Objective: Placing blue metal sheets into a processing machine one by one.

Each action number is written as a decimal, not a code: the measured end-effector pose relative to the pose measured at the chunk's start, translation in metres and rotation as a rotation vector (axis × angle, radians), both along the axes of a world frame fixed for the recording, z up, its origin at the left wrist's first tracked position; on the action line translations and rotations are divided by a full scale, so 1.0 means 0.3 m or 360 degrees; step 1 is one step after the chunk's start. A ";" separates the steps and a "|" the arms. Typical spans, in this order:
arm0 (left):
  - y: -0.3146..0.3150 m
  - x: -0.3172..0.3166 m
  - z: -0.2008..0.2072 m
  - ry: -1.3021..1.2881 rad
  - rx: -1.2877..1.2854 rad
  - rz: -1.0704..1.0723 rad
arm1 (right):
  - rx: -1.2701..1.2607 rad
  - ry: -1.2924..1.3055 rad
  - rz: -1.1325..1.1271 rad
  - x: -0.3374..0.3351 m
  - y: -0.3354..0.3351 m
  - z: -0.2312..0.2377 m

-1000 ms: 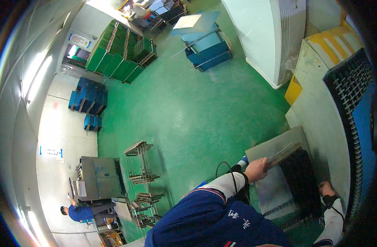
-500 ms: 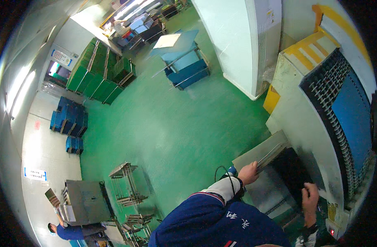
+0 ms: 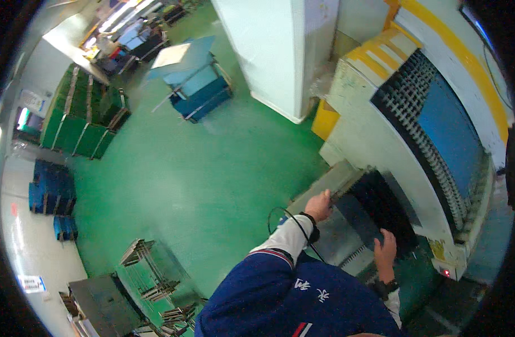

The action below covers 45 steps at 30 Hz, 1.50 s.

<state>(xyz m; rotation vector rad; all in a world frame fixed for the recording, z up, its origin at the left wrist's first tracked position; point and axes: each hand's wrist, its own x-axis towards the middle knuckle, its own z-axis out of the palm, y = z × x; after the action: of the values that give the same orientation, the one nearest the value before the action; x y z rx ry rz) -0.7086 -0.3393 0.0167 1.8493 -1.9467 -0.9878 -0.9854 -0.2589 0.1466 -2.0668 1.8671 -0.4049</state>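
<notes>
A thin dark rectangular panel spans the space between my two hands, over a grey metal tray. My left hand is closed at the panel's far left corner, with a black cord looping by its wrist. At the near right corner, my right hand has its thumb and fingers around the panel's edge. Just beyond the panel lies the black toothed bed at the machine's outlet. Part of the grey metal tray shows beneath and beside my left forearm.
The pale machine rises on the right, with rows of rollers and a blue panel on top. A white cabinet stands ahead. Blue bins, green crates and metal racks stand on the green floor.
My right hand has moved left and inward to the dark panel, which now lies between both hands. My view has shifted right, and the co-worker at lower left is out of sight.
</notes>
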 end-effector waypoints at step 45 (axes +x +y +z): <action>0.008 -0.013 0.039 0.0177 0.0009 -0.0124 | -0.0700 -0.1293 -0.1392 -0.155 0.285 0.597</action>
<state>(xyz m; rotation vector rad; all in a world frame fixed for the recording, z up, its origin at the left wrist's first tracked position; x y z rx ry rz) -0.7127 -0.3368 0.0284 1.6947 -1.9646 -1.0960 -1.0318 -0.1735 0.3257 -0.8375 2.0759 -1.6737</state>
